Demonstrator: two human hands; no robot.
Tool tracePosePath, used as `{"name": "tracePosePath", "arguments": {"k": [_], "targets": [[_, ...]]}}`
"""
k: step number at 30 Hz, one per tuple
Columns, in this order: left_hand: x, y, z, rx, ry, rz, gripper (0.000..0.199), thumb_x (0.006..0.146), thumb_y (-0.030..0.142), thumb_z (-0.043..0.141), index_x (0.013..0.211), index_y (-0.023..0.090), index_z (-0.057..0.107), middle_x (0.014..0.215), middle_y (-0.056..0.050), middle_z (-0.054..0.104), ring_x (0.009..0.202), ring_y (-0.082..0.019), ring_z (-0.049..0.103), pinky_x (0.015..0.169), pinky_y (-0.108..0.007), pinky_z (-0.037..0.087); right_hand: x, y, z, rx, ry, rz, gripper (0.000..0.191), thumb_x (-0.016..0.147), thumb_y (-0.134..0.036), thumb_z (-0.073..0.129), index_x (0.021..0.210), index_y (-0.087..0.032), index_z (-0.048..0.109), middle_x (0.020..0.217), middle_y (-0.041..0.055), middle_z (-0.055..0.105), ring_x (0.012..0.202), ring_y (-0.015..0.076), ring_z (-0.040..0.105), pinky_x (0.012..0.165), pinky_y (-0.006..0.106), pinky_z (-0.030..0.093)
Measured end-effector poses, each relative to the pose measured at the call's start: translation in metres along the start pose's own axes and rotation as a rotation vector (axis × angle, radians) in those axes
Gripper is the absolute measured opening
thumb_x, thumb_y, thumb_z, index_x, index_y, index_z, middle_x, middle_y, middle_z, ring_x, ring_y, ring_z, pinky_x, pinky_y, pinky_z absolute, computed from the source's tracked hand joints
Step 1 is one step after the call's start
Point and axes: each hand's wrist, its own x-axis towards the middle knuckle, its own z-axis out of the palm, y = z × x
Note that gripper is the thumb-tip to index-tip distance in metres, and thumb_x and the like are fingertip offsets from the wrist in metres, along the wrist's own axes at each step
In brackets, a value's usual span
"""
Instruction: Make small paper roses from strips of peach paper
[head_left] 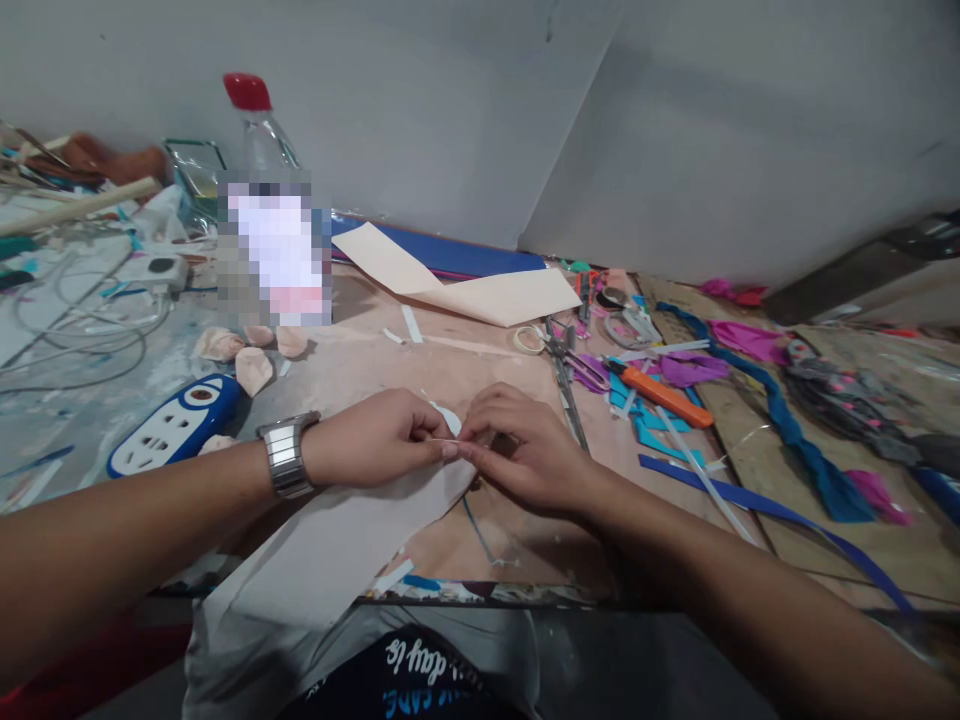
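A pale, cloth-like sheet (322, 550) lies below my hands and hangs over the table's front edge. My left hand (386, 435), with a metal watch (285, 455) on its wrist, pinches the sheet's far edge between thumb and forefinger. Right beside it, my right hand (525, 450) pinches the same edge, and the fingertips of both hands meet. A small white piece (448, 415) shows just behind the fingertips. Whatever lies between the fingertips is mostly hidden.
A blue-and-white power strip (169, 430) and a red-capped bottle (259, 140) stand left. A folded cream strip (457, 290) lies at the back. Scissors (574, 355), an orange cutter (667, 393) and coloured scraps (652, 430) cover the right side.
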Motion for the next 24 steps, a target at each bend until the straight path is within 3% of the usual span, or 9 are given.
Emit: {"name": "tracePosePath", "arguments": {"k": [6, 10, 13, 24], "targets": [[0.0001, -0.0044, -0.0004, -0.033, -0.062, 0.012, 0.033, 0.096, 0.039, 0.053, 0.077, 0.014, 0.064, 0.065, 0.003, 0.051, 0.064, -0.012, 0.042, 0.06, -0.025, 0.03, -0.001, 0.002, 0.0021, -0.016, 0.038, -0.038, 0.005, 0.093, -0.022, 0.071, 0.095, -0.023, 0.076, 0.086, 0.0051, 0.076, 0.091, 0.0224, 0.064, 0.082, 0.039, 0.053], [0.0011, -0.0031, -0.0016, -0.116, -0.127, 0.018, 0.017, 0.09, 0.021, 0.049, 0.082, 0.014, 0.064, 0.073, 0.002, 0.056, 0.07, -0.013, 0.047, 0.066, -0.025, 0.036, -0.0003, 0.0027, 0.0014, -0.025, 0.036, -0.11, 0.01, 0.094, -0.019, 0.07, 0.097, -0.024, 0.078, 0.083, 0.0048, 0.075, 0.089, 0.0218, 0.064, 0.083, 0.04, 0.053], [0.0015, -0.0012, -0.0023, -0.182, -0.158, 0.017, 0.016, 0.082, 0.013, 0.046, 0.084, 0.015, 0.062, 0.078, 0.001, 0.059, 0.076, -0.014, 0.052, 0.073, -0.026, 0.041, 0.0001, 0.0028, 0.001, -0.05, 0.041, -0.151, 0.012, 0.094, -0.018, 0.068, 0.098, -0.025, 0.078, 0.084, 0.0045, 0.075, 0.087, 0.0211, 0.065, 0.085, 0.041, 0.053], [-0.0003, 0.001, -0.0025, -0.14, -0.174, -0.044, 0.013, 0.083, 0.017, 0.047, 0.081, 0.016, 0.059, 0.073, 0.002, 0.055, 0.068, -0.014, 0.048, 0.064, -0.026, 0.038, -0.0005, 0.004, 0.0007, -0.059, 0.046, -0.181, 0.015, 0.094, -0.016, 0.065, 0.1, -0.025, 0.077, 0.085, 0.0037, 0.075, 0.085, 0.0198, 0.067, 0.086, 0.041, 0.052]]}}
